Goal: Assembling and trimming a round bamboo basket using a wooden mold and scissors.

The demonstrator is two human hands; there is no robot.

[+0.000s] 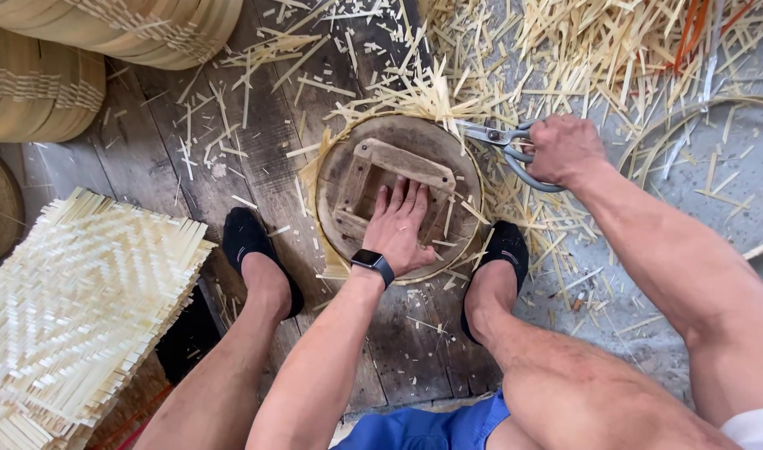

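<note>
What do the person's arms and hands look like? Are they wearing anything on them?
Both arms are bare, with no gloves on either hand. The left hand has a dark smartwatch with a black band around its wrist. The right hand wears nothing, and only a bit of white short sleeve shows at the shoulder.

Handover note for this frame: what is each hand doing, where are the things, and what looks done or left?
Left hand: pressed flat on the round wooden form, pinning a woven bamboo mat under it.
Right hand: grips the scissors, blades at the form's upper right rim.
Done: the upper left edge looks cut close to the rim.
Left: long strips stick out at the top.
Woven mats stacked at left.
</note>
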